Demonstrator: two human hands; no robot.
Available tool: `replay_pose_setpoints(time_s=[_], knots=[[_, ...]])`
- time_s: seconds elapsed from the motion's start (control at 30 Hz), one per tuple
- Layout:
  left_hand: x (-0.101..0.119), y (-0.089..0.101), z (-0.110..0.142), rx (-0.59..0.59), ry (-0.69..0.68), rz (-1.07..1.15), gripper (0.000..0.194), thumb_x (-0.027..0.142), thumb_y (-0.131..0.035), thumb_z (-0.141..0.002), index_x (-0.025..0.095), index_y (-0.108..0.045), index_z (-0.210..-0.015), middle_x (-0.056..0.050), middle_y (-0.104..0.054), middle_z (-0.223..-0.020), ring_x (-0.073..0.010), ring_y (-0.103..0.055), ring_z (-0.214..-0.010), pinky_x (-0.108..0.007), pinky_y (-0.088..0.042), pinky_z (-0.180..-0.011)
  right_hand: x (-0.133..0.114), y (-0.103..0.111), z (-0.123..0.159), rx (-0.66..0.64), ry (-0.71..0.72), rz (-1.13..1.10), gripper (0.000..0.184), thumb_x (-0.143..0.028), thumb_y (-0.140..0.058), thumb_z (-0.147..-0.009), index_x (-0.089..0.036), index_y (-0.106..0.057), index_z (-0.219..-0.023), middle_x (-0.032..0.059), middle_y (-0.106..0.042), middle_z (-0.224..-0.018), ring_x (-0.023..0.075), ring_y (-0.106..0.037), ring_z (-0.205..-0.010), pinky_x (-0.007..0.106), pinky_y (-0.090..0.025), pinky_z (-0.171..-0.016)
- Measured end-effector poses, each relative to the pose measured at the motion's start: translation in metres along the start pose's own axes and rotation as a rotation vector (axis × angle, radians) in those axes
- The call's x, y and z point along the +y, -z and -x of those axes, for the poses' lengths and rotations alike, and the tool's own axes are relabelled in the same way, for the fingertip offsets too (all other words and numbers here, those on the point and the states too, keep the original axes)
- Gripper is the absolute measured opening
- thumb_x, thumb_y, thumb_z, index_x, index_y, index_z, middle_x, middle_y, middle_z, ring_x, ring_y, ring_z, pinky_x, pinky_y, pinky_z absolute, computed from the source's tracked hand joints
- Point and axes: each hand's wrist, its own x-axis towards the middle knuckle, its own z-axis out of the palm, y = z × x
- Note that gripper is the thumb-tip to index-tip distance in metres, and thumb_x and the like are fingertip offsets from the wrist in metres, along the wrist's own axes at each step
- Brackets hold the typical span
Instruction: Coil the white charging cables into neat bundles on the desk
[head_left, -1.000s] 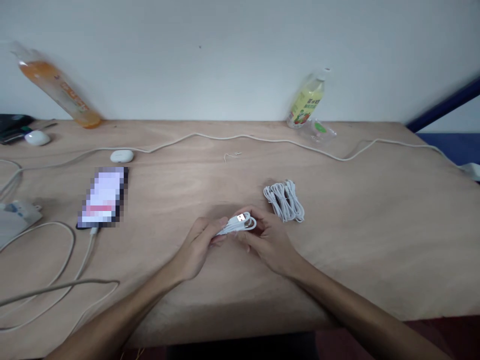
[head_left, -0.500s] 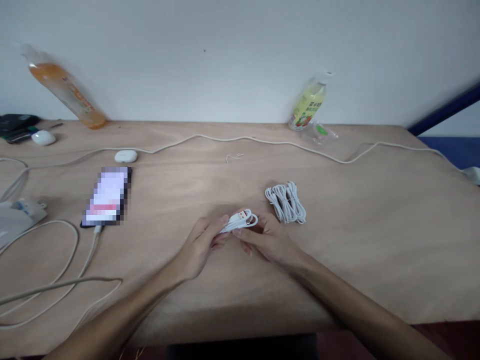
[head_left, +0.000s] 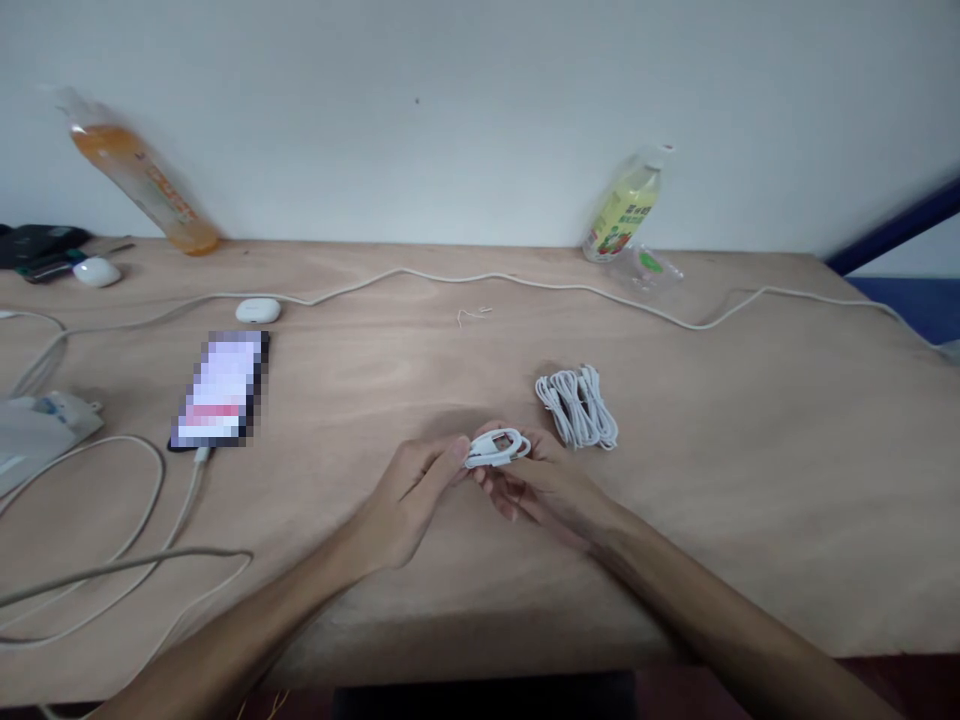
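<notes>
A coiled white USB cable (head_left: 496, 447) is held above the near middle of the table, its plug lying inside the loop. My left hand (head_left: 416, 490) pinches the coil's left end between thumb and fingers. At the other end, my right hand (head_left: 551, 480) is closed around the coil, with its fingers curled beneath and partly hidden. Just beyond that hand, several bundled white cables (head_left: 576, 407) lie side by side on the wooden table (head_left: 405, 380).
On the left are a phone (head_left: 220, 390) with a charging cable, a white earbud case (head_left: 258, 310) and a plastic bag (head_left: 45, 435). A long white cord (head_left: 540, 285) crosses the back. An orange drink bottle (head_left: 146, 185) and a yellow-green bottle (head_left: 626, 212) stand by the wall.
Both hands have shifted slightly right with the cable coil. The coil has turned a little, and my right thumb has moved off its front. The whole view has drifted slightly.
</notes>
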Motion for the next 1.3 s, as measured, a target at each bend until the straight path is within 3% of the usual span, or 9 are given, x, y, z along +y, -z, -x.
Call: replay_pose_setpoints(time_s=[0.17, 0.47, 0.6, 0.73, 0.87, 1.03, 1.17, 1.3], knots=[[0.002, 0.002, 0.0, -0.027, -0.021, -0.086, 0.045, 0.042, -0.044, -0.113, 0.019, -0.065, -0.081, -0.001, -0.069, -0.082, -0.0187, -0.062, -0.082, -0.03, -0.047, -0.085, 0.001, 0.002, -0.002, 0.001, 0.005, 0.039, 0.021, -0.031, -0.088, -0.081, -0.02, -0.073, -0.09, -0.0024, -0.069, -0.076, 0.0087, -0.052, -0.057, 0.02, -0.041, -0.046], [0.005, 0.001, -0.003, -0.009, -0.017, -0.145, 0.043, 0.042, -0.042, -0.113, 0.02, -0.065, -0.082, -0.001, -0.069, -0.081, -0.02, -0.063, -0.082, -0.03, -0.048, -0.087, 0.001, 0.007, -0.004, 0.023, 0.054, 0.127, 0.02, -0.033, -0.087, -0.082, -0.021, -0.075, -0.093, -0.0022, -0.07, -0.076, 0.0092, -0.052, -0.055, 0.02, -0.041, -0.044], [0.003, 0.002, -0.003, -0.017, -0.03, -0.119, 0.044, 0.042, -0.042, -0.113, 0.02, -0.064, -0.081, -0.001, -0.069, -0.079, -0.0205, -0.066, -0.082, -0.031, -0.05, -0.086, 0.004, 0.007, -0.004, -0.016, 0.081, 0.14, 0.028, -0.043, -0.088, -0.085, -0.022, -0.071, -0.093, -0.0017, -0.068, -0.078, 0.0122, -0.057, -0.062, 0.021, -0.044, -0.045], [0.001, 0.001, -0.002, -0.054, -0.018, -0.051, 0.053, 0.047, -0.039, -0.116, 0.02, -0.066, -0.079, -0.005, -0.075, -0.081, -0.0216, -0.071, -0.081, -0.033, -0.053, -0.086, 0.008, 0.005, -0.001, -0.091, 0.104, 0.196, 0.036, -0.057, -0.076, -0.097, -0.023, -0.065, -0.096, -0.0026, -0.065, -0.077, 0.0122, -0.057, -0.061, 0.022, -0.045, -0.049], [0.003, -0.001, -0.001, -0.095, -0.005, 0.011, 0.056, 0.051, -0.039, -0.116, 0.02, -0.068, -0.08, -0.008, -0.08, -0.085, -0.0238, -0.076, -0.085, -0.035, -0.056, -0.089, 0.004, 0.0, 0.004, -0.103, 0.158, 0.32, 0.038, -0.06, -0.065, -0.106, -0.023, -0.06, -0.094, -0.0031, -0.062, -0.077, 0.0123, -0.054, -0.062, 0.025, -0.045, -0.055], [0.006, 0.0, -0.002, -0.118, -0.046, -0.032, 0.055, 0.042, -0.036, -0.118, 0.02, -0.07, -0.08, -0.005, -0.08, -0.083, -0.0225, -0.075, -0.087, -0.034, -0.055, -0.094, -0.003, -0.007, 0.008, -0.075, 0.213, 0.457, 0.045, -0.062, -0.06, -0.108, -0.023, -0.056, -0.085, -0.0042, -0.055, -0.072, 0.0124, -0.048, -0.06, 0.027, -0.041, -0.058], [0.003, 0.0, -0.002, -0.051, -0.04, -0.154, 0.054, 0.044, -0.036, -0.117, 0.022, -0.063, -0.075, -0.004, -0.074, -0.079, -0.0218, -0.07, -0.083, -0.035, -0.054, -0.09, 0.0, -0.005, 0.006, -0.027, 0.21, 0.458, 0.048, -0.062, -0.058, -0.108, -0.024, -0.054, -0.08, -0.005, -0.051, -0.068, 0.0125, -0.045, -0.059, 0.027, -0.04, -0.057], [0.001, -0.004, -0.001, 0.093, -0.024, -0.252, 0.037, 0.042, -0.045, -0.114, 0.021, -0.062, -0.089, -0.001, -0.07, -0.08, -0.0185, -0.065, -0.077, -0.032, -0.052, -0.08, 0.01, -0.002, -0.001, 0.072, 0.235, 0.398, 0.053, -0.064, -0.063, -0.104, -0.025, -0.049, -0.073, -0.0061, -0.045, -0.063, 0.0119, -0.042, -0.055, 0.027, -0.038, -0.053]])
